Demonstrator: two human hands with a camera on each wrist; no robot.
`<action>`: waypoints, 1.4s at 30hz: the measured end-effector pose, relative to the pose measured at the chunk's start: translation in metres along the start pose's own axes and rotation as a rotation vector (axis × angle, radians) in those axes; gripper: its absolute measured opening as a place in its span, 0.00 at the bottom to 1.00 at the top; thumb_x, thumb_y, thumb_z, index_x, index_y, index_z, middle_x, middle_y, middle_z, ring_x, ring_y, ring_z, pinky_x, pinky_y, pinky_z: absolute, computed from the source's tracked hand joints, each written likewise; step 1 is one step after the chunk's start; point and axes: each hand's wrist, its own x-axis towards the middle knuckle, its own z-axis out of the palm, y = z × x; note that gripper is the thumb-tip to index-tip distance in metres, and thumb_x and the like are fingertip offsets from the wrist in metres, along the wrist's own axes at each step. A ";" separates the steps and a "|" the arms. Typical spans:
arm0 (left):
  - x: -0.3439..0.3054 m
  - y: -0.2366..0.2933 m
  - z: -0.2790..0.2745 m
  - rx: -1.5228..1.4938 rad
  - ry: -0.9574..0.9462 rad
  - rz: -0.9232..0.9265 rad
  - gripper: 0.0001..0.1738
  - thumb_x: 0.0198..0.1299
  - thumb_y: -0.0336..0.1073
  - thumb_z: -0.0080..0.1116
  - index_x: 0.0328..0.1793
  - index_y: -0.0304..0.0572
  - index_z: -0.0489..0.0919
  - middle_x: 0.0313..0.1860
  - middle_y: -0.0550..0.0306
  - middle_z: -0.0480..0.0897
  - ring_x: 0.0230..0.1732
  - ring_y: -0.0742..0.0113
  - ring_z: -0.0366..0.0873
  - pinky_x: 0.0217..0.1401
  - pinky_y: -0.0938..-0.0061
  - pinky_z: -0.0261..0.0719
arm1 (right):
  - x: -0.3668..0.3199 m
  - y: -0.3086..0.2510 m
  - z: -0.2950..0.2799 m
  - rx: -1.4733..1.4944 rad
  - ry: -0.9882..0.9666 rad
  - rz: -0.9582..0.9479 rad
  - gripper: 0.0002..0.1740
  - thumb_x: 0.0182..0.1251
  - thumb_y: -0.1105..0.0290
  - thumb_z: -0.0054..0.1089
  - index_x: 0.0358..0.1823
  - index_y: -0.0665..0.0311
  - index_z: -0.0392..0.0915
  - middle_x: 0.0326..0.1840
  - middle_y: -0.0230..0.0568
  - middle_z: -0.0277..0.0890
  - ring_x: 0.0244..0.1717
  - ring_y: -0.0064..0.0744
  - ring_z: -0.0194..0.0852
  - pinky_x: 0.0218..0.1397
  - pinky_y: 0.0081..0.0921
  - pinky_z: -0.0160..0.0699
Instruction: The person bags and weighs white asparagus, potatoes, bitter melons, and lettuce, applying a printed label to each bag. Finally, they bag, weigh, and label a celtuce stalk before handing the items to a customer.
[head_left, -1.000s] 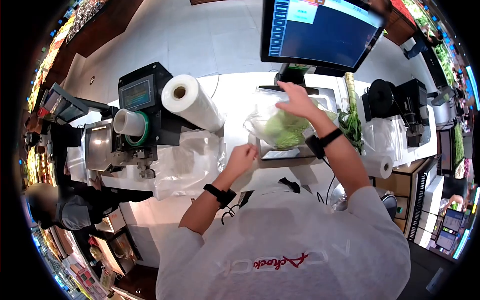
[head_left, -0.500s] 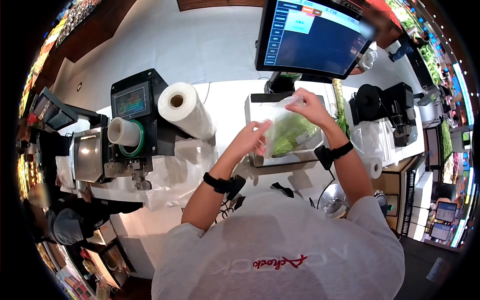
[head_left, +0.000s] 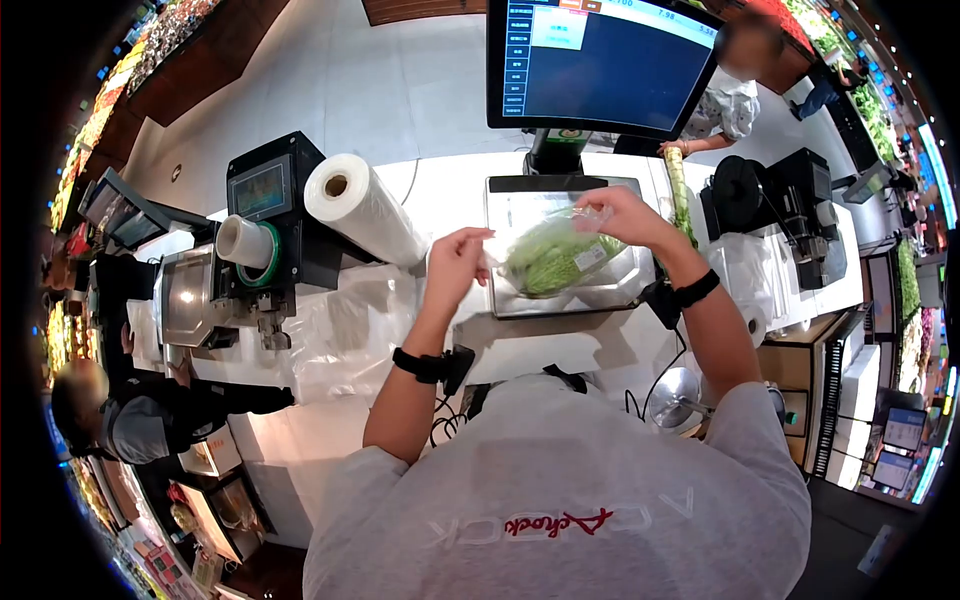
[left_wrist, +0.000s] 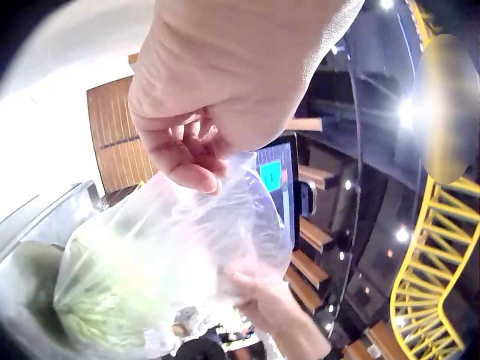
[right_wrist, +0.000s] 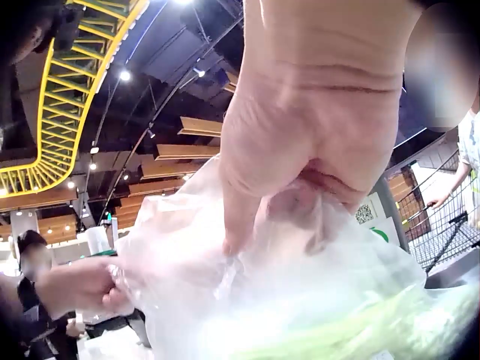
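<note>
A clear plastic bag (head_left: 545, 262) with a green leafy vegetable (left_wrist: 112, 289) inside lies tilted over the scale (head_left: 510, 305) in the head view. A white label (head_left: 590, 257) is stuck on its side. My right hand (head_left: 622, 216) pinches the bag's mouth at the right, thumb and fingers closed on the film. At the other side, my left hand (head_left: 458, 264) pinches the bag's edge, which stretches between both hands in the right wrist view. Film partly covers the right fingertips in that view.
A monitor (head_left: 600, 70) stands behind the scale. To the left are a large bag roll (head_left: 370, 210), a label machine (head_left: 270, 190) and loose plastic bags (head_left: 345, 325). A long stalk vegetable (head_left: 680, 195) lies at the right, with a person (head_left: 725, 105) beyond it.
The right hand went from spread over the bag to pinching its mouth. My left hand rose from the scale's front edge to the bag's edge, then moved left, away from the right hand.
</note>
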 end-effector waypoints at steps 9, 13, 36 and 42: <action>-0.026 0.004 0.062 0.358 0.098 0.232 0.15 0.67 0.37 0.63 0.51 0.30 0.84 0.24 0.61 0.79 0.24 0.77 0.75 0.29 0.81 0.75 | -0.005 0.007 0.023 0.295 0.233 -0.284 0.13 0.73 0.65 0.60 0.34 0.67 0.72 0.34 0.33 0.71 0.39 0.24 0.68 0.47 0.26 0.68; -0.017 0.024 0.069 0.155 0.175 0.239 0.14 0.72 0.36 0.57 0.45 0.31 0.84 0.24 0.62 0.79 0.23 0.77 0.74 0.26 0.79 0.72 | -0.002 0.018 0.015 0.444 0.166 -0.208 0.11 0.75 0.63 0.58 0.38 0.62 0.71 0.35 0.30 0.73 0.39 0.22 0.69 0.45 0.23 0.69; -0.094 0.056 0.096 0.717 0.522 0.730 0.32 0.52 0.30 0.67 0.64 0.36 0.69 0.61 0.45 0.70 0.62 0.54 0.70 0.62 0.62 0.69 | -0.035 -0.102 0.050 0.340 0.208 -0.381 0.18 0.67 0.65 0.61 0.25 0.67 0.65 0.17 0.35 0.58 0.22 0.21 0.56 0.26 0.29 0.61; -0.101 0.023 0.124 0.439 0.353 0.601 0.27 0.54 0.33 0.68 0.59 0.37 0.71 0.55 0.47 0.75 0.58 0.54 0.75 0.58 0.62 0.74 | -0.038 -0.133 0.087 -0.046 0.173 -0.760 0.11 0.60 0.68 0.57 0.28 0.66 0.67 0.22 0.53 0.70 0.25 0.59 0.68 0.28 0.42 0.69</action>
